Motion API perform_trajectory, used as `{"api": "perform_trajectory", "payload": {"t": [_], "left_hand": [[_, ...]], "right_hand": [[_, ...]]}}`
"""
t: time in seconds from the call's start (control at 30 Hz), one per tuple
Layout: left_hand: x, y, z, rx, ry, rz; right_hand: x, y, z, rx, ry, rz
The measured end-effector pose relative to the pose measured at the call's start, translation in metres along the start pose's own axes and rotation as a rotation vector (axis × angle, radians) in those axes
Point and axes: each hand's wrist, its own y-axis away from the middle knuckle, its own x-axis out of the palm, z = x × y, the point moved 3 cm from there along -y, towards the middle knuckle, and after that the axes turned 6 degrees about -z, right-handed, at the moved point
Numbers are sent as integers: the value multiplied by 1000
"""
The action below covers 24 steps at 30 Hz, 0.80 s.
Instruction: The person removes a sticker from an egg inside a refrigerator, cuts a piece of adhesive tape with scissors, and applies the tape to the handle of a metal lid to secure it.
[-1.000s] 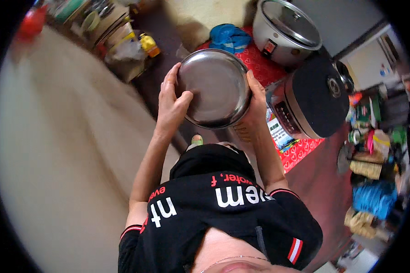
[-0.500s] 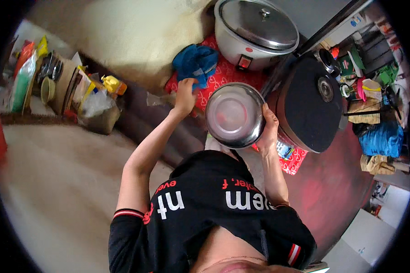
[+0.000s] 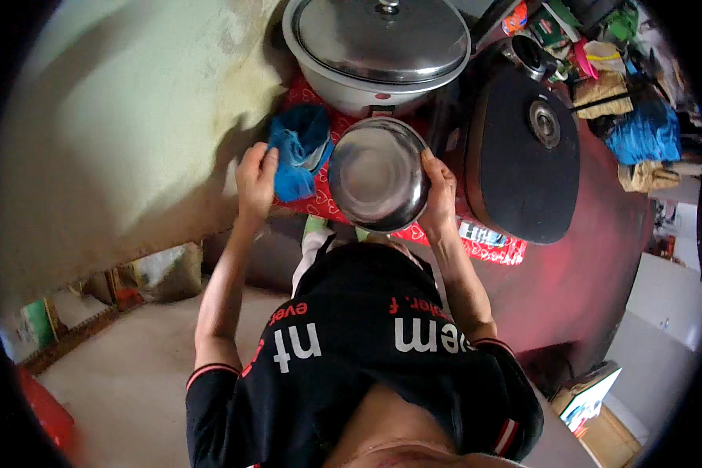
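My right hand [image 3: 438, 191] grips a shiny metal bowl [image 3: 370, 175] by its right rim, thumb on the edge. The bowl hangs over a red heart-patterned cloth [image 3: 320, 204]. Left of it, my left hand [image 3: 256, 179] is closed on the edge of a thin blue plastic bag [image 3: 295, 175]. The bag's mouth gapes toward the bowl, and something pale shows in it, too unclear to name. Bag and bowl are close together, with a narrow strip of cloth between them.
A large pot-shaped cooker [image 3: 331, 78] with a metal lid stands behind the bowl. To the right is a dark rounded appliance [image 3: 522, 156]. A wall [image 3: 156, 117] rises on the left. Packages and a blue bag [image 3: 643, 134] crowd the far right.
My left hand has drawn the blue bag's edge leftward, and the bag looks wider open. The bowl stays in my right hand. The whole view has shifted.
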Motion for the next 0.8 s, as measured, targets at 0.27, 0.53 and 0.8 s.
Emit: {"api": "perform_trajectory", "payload": {"t": [0.27,0.53,0.8], "left_hand": [[51,23,-52,123,28,37],[59,0,-23,-170,387,415],[36,-4,-44,82,200,437]], "right_hand": [[69,36,-12,-58,43,58],[70,45,-18,-120,-41,45],[56,56,-22,-94,-131,73]]}}
